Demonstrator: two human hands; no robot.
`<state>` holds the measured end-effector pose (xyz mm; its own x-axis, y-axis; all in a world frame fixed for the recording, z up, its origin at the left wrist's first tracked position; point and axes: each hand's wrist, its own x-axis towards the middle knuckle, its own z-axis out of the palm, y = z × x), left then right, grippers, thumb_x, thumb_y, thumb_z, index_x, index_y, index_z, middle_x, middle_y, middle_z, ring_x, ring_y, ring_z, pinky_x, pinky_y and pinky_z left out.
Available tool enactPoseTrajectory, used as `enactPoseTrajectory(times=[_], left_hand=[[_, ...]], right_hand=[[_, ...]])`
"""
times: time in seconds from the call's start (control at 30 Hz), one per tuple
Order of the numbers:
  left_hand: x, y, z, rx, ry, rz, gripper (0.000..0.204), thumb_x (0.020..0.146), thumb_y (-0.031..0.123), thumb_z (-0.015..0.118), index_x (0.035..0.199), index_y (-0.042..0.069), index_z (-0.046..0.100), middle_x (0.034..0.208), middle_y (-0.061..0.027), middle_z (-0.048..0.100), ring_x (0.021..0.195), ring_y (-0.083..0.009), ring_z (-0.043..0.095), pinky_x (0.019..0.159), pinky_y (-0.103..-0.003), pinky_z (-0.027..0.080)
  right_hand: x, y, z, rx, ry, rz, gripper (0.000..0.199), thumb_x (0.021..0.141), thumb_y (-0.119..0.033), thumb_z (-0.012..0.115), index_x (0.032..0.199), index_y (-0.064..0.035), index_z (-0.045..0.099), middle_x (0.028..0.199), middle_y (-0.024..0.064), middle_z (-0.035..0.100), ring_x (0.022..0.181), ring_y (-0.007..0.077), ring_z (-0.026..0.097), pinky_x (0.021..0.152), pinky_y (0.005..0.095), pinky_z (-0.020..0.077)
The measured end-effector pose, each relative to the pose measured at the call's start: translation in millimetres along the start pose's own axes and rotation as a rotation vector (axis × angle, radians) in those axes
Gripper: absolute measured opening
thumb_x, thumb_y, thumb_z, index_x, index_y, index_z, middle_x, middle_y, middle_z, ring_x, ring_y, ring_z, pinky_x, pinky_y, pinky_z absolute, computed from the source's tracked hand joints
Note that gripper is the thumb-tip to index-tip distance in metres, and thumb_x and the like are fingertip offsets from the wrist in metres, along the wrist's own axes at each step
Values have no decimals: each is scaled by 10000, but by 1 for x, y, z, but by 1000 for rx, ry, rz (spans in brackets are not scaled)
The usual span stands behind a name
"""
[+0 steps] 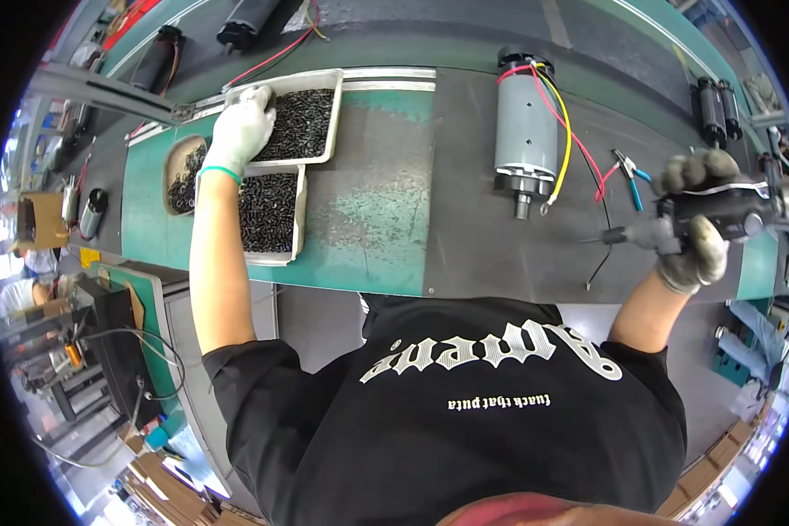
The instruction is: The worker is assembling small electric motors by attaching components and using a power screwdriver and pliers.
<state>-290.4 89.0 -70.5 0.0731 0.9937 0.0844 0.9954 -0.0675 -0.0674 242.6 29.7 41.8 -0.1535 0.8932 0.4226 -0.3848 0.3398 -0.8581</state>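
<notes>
The left hand (pixel 243 130) bends over the left end of the upper tray (pixel 334 118); I can't tell whether it holds any black parts (pixel 302 124), but taking few seems wise. The right hand (pixel 697 256) grips a driver (pixel 719 216), its bit (pixel 594 240) best aimed clear of the wires (pixel 569 140) on the motor (pixel 526 127) lying between both hands.

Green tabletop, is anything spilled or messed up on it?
Yes: the green tabletop looks worn just right of the pale trays, because its green is patchy with dark grey showing. I see none of the small black parts spilled.
</notes>
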Motion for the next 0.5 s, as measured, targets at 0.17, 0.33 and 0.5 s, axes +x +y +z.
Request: enactPoseTrajectory(times=[0.17,0.33,0.5], left_hand=[[-9,0,5,63,58,-56,301,870,190,572,1130,40,548,1086,-224,610,1001,-380,599,865,-450,490],[-8,3,2,109,-11,-116,282,861,162,582,1099,13,557,984,-238,630,969,-384,599,863,-445,483],[-17,2,-2,-45,119,-4,222,867,145,557,1044,11,570,1006,-257,633,984,-403,603,861,-461,482]], right_hand=[[-19,33,34,25,57,128,589,676,-170,762,1180,-62,477,924,73,479,804,216,495,665,355,423],[-34,39,43,42,120,152,571,684,-172,741,1177,-50,478,929,89,507,836,228,514,705,360,436],[-40,37,28,-37,143,163,551,708,-157,709,1200,-45,487,965,101,526,873,231,522,792,377,442]])
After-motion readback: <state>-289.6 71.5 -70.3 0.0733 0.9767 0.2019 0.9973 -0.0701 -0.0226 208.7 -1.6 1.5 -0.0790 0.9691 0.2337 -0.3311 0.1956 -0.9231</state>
